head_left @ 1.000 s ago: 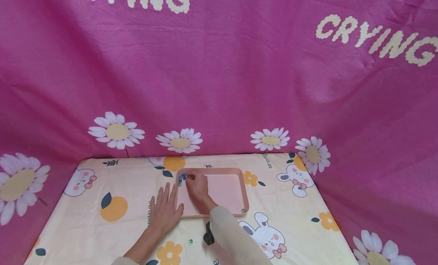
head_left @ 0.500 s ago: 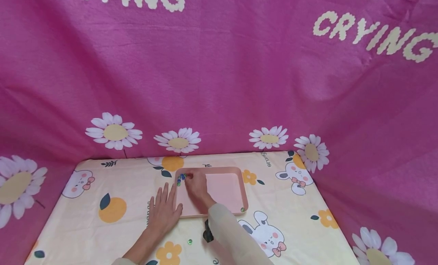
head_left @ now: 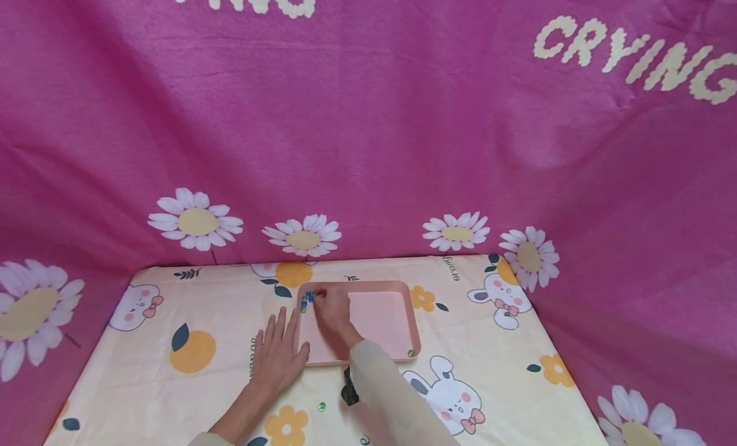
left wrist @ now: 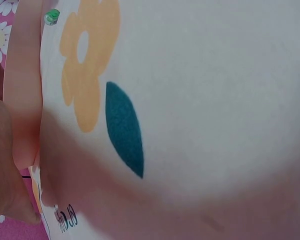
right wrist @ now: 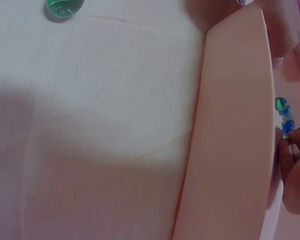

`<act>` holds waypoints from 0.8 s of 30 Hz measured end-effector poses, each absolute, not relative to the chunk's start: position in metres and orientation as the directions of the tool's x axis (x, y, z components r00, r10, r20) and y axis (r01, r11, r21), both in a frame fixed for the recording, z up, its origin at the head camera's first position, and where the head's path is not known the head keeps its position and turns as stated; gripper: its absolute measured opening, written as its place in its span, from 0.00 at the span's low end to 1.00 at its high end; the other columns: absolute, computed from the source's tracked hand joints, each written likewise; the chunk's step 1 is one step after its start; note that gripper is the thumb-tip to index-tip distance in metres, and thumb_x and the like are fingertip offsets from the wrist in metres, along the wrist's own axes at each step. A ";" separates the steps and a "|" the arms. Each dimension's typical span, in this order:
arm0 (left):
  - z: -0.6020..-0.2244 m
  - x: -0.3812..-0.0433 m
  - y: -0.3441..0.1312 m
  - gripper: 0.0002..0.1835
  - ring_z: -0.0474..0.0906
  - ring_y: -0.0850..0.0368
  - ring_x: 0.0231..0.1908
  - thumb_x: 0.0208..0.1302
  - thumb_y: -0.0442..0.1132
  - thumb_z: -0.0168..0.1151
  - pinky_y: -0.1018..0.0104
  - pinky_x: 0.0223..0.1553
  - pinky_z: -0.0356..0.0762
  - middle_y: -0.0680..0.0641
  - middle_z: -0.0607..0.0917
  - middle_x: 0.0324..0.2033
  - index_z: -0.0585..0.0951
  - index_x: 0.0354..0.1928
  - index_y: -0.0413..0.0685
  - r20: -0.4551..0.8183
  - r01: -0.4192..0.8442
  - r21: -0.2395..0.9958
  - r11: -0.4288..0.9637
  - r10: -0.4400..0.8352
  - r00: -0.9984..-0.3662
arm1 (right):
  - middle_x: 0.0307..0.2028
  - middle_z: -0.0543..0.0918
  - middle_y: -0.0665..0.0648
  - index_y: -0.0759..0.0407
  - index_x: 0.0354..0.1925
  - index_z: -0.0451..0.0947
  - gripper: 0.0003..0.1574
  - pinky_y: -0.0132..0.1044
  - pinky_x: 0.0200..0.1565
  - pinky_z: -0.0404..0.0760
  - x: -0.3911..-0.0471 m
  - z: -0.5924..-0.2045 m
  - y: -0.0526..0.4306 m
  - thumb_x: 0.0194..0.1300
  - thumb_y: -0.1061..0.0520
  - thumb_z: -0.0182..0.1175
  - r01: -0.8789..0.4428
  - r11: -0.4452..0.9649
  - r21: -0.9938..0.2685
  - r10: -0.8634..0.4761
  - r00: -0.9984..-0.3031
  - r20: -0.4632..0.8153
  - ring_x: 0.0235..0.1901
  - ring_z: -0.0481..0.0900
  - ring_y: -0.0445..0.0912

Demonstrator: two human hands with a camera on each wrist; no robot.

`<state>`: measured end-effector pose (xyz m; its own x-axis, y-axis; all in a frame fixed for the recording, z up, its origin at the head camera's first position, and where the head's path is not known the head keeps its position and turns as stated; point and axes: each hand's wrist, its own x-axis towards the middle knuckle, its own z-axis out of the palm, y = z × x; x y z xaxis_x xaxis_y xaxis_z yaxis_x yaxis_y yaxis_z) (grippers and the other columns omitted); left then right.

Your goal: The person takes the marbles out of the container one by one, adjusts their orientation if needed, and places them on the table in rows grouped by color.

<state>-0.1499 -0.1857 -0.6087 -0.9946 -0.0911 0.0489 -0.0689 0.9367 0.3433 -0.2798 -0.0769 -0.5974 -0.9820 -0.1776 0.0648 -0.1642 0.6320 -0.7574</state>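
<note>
A shallow pink tray [head_left: 413, 318] lies on the table, with several green and blue glass marbles [head_left: 304, 302] lined up in its far left corner. Over that corner, my right hand [head_left: 334, 313] has its thumb and fingers drawn together at the end of the line. In the right wrist view its fingertips pinch what seems to be a small marble, mostly covered, beside a blue marble [right wrist: 288, 126]. My left hand [head_left: 277, 358] lies with fingers spread and straight along the tray's left side, its thumb at the rim.
One green marble [head_left: 411, 353] sits in the tray's near right corner. Another green marble [head_left: 322, 407] is on the patterned tablecloth [head_left: 230, 305] in front of the tray. A black object [head_left: 348, 393] shows beside the right sleeve. Pink curtain [head_left: 380, 145] hangs behind and at both sides.
Both hands hold nearly the same place. The right fingertips shift very slightly at the marbles, and the head view sways a little.
</note>
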 end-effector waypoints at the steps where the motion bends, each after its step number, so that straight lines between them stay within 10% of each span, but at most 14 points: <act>1: -0.609 -0.150 -0.185 0.42 0.47 0.34 0.74 0.68 0.56 0.54 0.33 0.69 0.46 0.36 0.53 0.76 0.56 0.78 0.45 0.053 -0.066 0.344 0.936 -0.089 -0.995 | 0.36 0.86 0.52 0.58 0.45 0.88 0.15 0.34 0.39 0.79 -0.280 -0.597 -0.077 0.63 0.68 0.61 -0.162 0.638 -0.753 -0.173 -0.983 0.065 0.34 0.78 0.43; 24: -0.611 -0.152 -0.186 0.42 0.46 0.34 0.74 0.69 0.56 0.53 0.34 0.69 0.46 0.37 0.51 0.77 0.53 0.79 0.47 0.033 -0.072 0.336 0.939 -0.088 -0.996 | 0.29 0.84 0.49 0.57 0.39 0.89 0.08 0.32 0.33 0.78 -0.282 -0.599 -0.080 0.65 0.64 0.63 -0.163 0.712 -0.683 -0.150 -0.986 0.079 0.27 0.77 0.41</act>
